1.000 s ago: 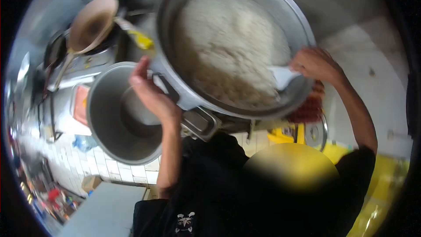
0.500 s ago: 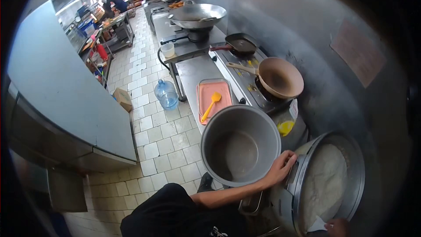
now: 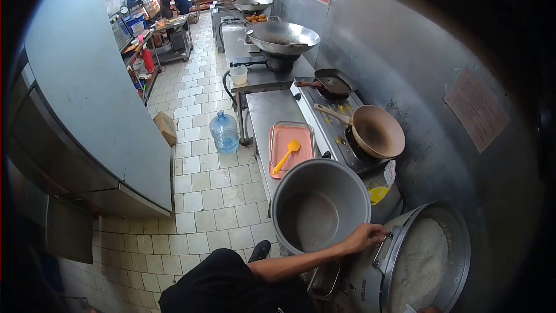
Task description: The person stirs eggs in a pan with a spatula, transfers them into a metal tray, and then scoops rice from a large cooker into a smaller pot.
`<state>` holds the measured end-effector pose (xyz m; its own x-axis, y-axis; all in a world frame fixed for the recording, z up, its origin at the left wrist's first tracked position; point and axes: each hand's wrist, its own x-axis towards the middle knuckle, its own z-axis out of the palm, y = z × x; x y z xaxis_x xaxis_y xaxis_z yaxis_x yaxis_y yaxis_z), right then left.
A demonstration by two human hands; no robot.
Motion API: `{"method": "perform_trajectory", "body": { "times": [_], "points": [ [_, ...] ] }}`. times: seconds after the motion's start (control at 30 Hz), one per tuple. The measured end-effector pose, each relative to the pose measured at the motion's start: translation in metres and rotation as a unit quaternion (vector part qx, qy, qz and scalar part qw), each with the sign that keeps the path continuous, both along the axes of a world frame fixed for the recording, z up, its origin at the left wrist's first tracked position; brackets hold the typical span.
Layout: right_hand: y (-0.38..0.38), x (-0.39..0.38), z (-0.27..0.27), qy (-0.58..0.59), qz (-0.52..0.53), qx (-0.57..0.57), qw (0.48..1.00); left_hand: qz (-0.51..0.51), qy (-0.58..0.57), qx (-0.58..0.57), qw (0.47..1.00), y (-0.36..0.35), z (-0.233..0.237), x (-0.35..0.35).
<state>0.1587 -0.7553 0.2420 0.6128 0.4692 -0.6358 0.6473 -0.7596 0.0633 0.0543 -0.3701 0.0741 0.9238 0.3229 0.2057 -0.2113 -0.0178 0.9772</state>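
My left hand reaches across the front of the empty grey pot, its fingers closed at the handle on the rim of a large metal rice cooker. White rice lies inside the cooker. At the bottom edge, my right hand is mostly cut off, beside a small part of a white utensil that it holds at the rice. Left of the cooker, the grey pot stands open and upright.
A yellow brush lies on a pink tray. Pans and a wok sit on burners along the wall. A blue water bottle stands on the tiled floor. One person is far back.
The view has shifted, so the cooker and pot sit lower in it. My left hand's fingers are now at the handle; my right hand and the white utensil are mostly out of view.
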Motion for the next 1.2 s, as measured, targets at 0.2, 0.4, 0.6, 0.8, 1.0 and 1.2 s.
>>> {"method": "perform_trajectory", "body": {
  "times": [0.2,0.4,0.6,0.8,1.0,1.2],
  "points": [
    [-0.018,0.012,-0.015,0.027,0.003,0.033,0.999,-0.001,0.002,-0.022,1.000,-0.002,-0.012,0.012],
    [-0.086,0.069,-0.079,0.024,-0.105,0.067,0.992,0.025,-0.071,-0.126,0.989,0.001,-0.007,0.016],
    [-0.062,0.037,-0.079,-0.008,0.160,0.044,0.986,0.022,0.010,-0.064,0.998,0.002,-0.003,0.007],
    [0.002,0.002,-0.020,-0.016,0.024,0.067,0.997,-0.029,0.014,-0.138,0.990,0.012,-0.004,0.015],
    [-0.016,0.008,-0.015,0.015,0.009,0.133,0.991,-0.022,0.036,-0.135,0.990,0.008,-0.001,0.015],
    [-0.021,0.004,-0.053,0.006,0.004,0.198,0.980,-0.015,0.044,-0.126,0.991,0.007,0.001,0.014]
  ]
}}
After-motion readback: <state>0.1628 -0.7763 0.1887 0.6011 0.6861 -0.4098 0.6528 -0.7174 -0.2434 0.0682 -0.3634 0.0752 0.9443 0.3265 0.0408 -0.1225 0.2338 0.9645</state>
